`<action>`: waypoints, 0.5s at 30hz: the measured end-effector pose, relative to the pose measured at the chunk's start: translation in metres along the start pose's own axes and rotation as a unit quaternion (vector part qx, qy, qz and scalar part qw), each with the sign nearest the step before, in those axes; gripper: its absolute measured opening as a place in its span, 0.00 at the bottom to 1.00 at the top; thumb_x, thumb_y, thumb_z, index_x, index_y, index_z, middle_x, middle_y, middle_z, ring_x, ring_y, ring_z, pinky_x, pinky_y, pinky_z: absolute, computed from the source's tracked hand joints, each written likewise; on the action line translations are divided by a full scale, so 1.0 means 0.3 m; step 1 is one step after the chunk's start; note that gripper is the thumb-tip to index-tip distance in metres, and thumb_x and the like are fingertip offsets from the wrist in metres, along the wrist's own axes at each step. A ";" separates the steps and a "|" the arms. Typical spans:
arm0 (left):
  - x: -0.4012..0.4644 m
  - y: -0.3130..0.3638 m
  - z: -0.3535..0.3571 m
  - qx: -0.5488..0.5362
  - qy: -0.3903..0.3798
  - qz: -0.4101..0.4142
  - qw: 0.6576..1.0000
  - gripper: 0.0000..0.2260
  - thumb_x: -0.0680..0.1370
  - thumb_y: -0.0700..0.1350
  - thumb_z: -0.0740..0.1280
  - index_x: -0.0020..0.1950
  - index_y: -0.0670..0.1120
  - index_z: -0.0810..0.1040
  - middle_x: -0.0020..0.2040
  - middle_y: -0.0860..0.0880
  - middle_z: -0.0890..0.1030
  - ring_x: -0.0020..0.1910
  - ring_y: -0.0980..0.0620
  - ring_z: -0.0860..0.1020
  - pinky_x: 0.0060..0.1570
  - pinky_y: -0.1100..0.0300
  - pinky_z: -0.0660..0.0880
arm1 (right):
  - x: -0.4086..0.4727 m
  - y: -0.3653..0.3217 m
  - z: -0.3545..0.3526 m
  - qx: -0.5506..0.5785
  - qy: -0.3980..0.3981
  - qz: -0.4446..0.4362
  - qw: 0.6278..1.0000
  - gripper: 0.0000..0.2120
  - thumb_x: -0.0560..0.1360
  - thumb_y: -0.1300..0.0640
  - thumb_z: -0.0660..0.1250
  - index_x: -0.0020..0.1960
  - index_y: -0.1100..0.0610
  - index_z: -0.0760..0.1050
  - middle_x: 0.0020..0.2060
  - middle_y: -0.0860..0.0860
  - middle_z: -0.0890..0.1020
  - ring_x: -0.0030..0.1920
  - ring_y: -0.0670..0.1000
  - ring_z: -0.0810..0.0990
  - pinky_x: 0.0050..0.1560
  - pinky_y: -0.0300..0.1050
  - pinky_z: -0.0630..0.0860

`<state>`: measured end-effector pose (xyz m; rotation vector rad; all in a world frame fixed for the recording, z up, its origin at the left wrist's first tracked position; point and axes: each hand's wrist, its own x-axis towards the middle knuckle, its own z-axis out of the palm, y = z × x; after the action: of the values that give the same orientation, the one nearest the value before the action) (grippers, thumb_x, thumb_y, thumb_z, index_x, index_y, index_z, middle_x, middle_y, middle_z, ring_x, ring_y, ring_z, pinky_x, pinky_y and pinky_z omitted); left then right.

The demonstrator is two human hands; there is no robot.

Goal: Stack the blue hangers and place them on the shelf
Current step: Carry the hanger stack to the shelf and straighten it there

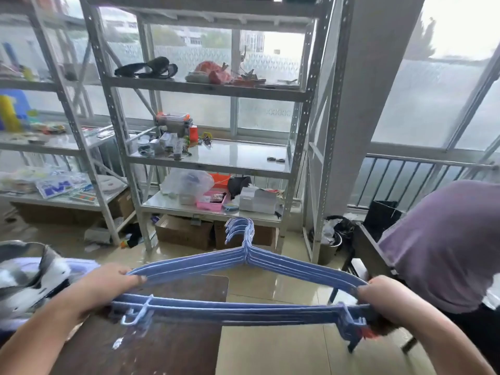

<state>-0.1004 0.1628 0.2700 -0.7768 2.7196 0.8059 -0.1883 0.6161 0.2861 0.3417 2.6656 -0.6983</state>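
Two hands, left hand [108,285] and right hand [384,296], grip each end of stacked blue hangers [243,282], lying crosswise, hooks toward the shelf [213,165] ahead.

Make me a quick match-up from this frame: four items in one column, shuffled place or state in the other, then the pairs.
Items
1. blue hangers
2. pink tray
3. black goggles
4. cardboard boxes

Places
A. floor under the shelf unit
B. upper shelf
C. held at both ends by left hand and right hand
D. lowest shelf

Pairs: 1-C, 2-D, 3-B, 4-A
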 end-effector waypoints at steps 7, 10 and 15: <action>-0.019 0.144 0.047 -0.027 0.005 -0.016 0.999 0.12 0.75 0.53 0.68 0.38 0.47 0.83 0.40 0.44 0.83 0.41 0.47 0.80 0.38 0.60 0.70 | 0.081 0.055 -0.115 0.065 -0.039 0.007 0.997 0.10 0.75 0.60 0.64 0.40 0.65 0.77 0.21 0.54 0.76 0.14 0.47 0.71 0.17 0.35 0.63; 0.010 0.188 0.066 -0.077 -0.004 -0.020 0.997 0.11 0.75 0.49 0.69 0.42 0.42 0.83 0.39 0.42 0.82 0.35 0.48 0.79 0.26 0.65 0.74 | 0.137 0.042 -0.152 0.075 -0.043 -0.002 0.996 0.11 0.76 0.60 0.63 0.38 0.65 0.74 0.18 0.52 0.74 0.13 0.48 0.69 0.16 0.31 0.62; 0.130 0.247 0.071 -0.104 0.007 -0.033 0.994 0.11 0.75 0.46 0.70 0.40 0.39 0.83 0.32 0.39 0.78 0.25 0.47 0.77 0.18 0.65 0.70 | 0.273 -0.006 -0.182 0.112 -0.059 0.006 0.992 0.10 0.76 0.61 0.62 0.41 0.67 0.75 0.20 0.57 0.76 0.16 0.54 0.73 0.19 0.36 0.69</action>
<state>-0.1722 0.2107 0.2728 -0.9116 2.6347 1.0837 -0.2784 0.6539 0.2983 0.3630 2.4775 -0.9853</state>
